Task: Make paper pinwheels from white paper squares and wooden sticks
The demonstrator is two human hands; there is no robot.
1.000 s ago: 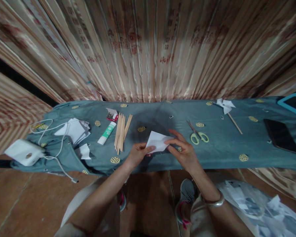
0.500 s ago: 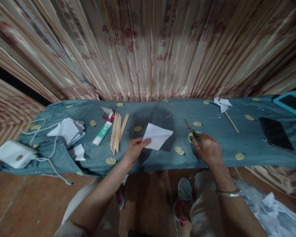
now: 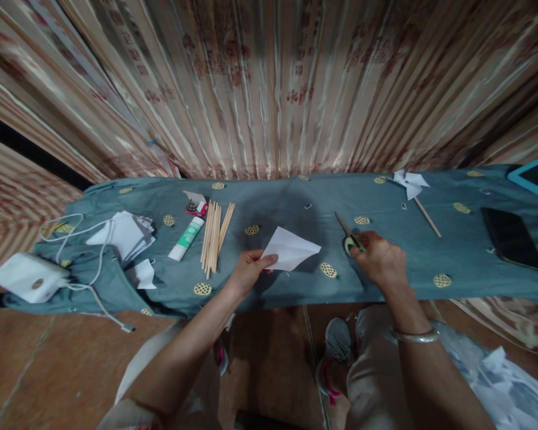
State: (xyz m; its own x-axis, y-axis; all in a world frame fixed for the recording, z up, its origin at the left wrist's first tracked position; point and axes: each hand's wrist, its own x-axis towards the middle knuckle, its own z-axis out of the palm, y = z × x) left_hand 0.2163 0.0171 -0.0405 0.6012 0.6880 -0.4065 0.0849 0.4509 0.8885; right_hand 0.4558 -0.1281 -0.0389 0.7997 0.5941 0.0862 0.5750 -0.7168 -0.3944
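Over the teal cloth (image 3: 466,251), the left hand (image 3: 246,272) pinches one white paper (image 3: 291,248) by its left end; right of it, the right hand (image 3: 381,260) curls round one pair of scissors (image 3: 346,226). Left of them lie one tube (image 3: 186,238), one red box (image 3: 201,209) and sticks (image 3: 211,239) overlapping too much to count; rightward, one pinwheel (image 3: 412,185) and one phone (image 3: 513,239)

One head-worn camera looks forward and down. It sits near the table (image 3: 280,206), which crosses mid-frame below the curtain (image 3: 269,89).
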